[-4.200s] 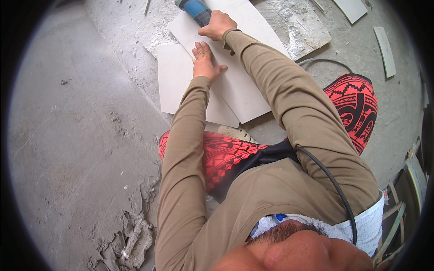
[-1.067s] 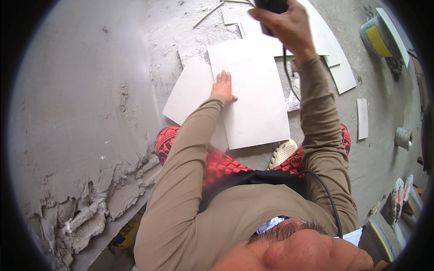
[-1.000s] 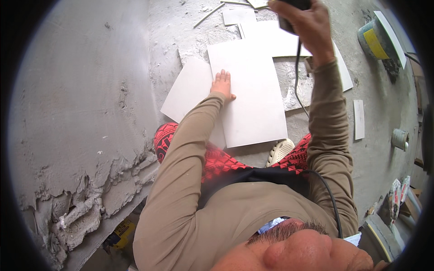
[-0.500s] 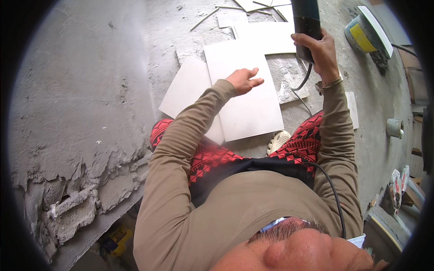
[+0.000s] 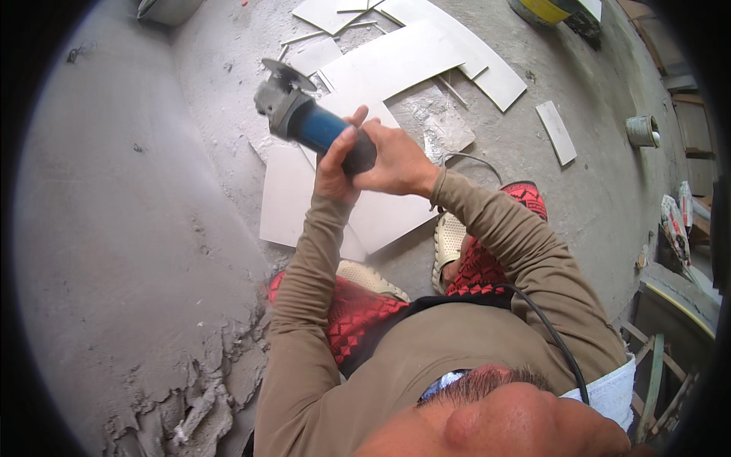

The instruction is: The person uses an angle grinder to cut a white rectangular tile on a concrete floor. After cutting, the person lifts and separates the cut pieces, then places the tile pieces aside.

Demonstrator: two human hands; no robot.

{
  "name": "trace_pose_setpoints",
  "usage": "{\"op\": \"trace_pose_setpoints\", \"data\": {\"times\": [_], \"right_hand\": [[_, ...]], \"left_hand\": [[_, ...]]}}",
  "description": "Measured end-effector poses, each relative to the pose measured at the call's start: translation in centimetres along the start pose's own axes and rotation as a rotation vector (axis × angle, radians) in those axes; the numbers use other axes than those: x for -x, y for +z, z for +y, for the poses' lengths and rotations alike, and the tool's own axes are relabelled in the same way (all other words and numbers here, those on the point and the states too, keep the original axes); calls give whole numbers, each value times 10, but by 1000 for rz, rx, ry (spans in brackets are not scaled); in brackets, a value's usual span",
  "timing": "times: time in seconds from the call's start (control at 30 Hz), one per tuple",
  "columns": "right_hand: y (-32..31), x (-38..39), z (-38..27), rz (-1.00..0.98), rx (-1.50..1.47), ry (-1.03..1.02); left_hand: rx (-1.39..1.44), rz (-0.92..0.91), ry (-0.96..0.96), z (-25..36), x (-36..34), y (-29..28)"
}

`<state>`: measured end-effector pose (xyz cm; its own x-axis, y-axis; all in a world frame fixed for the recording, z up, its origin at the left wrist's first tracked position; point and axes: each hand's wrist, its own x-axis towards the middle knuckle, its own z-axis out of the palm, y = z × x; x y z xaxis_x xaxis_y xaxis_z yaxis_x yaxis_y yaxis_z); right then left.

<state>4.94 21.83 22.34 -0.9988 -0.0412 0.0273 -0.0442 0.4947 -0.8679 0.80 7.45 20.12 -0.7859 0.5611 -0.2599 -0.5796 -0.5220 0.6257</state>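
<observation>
A blue and dark angle grinder [image 5: 316, 124] is held up over white tiles [image 5: 392, 221], its disc toward the upper left. My right hand [image 5: 393, 158] is wrapped round the dark rear end of the grinder. My left hand [image 5: 337, 164] is closed on the grinder's body from below, thumb and fingertips showing beside the blue casing. The tiles lie overlapping on the dusty floor in front of my legs, partly hidden by my hands and arms. A black cord [image 5: 544, 316] runs along my right side.
Tile pieces [image 5: 556, 133] and thin offcuts lie ahead and right. A yellow-banded bucket [image 5: 542, 14] is at top right, a small tin [image 5: 642, 131] at right, sacks [image 5: 676, 228] and a metal frame [image 5: 655, 373] lower right. Crumbled mortar [image 5: 209, 400] lies at lower left.
The grinder has swung from upper right toward the middle, disc now leftward. My left hand has lifted off the tile and taken hold of the grinder alongside my right hand.
</observation>
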Motion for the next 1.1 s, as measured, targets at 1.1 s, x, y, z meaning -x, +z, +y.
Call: {"op": "trace_pose_setpoints", "data": {"times": [1.1], "right_hand": [[-326,500,-104,141,234,1346]], "left_hand": [[-119,198,-117,30,-36,426]]}}
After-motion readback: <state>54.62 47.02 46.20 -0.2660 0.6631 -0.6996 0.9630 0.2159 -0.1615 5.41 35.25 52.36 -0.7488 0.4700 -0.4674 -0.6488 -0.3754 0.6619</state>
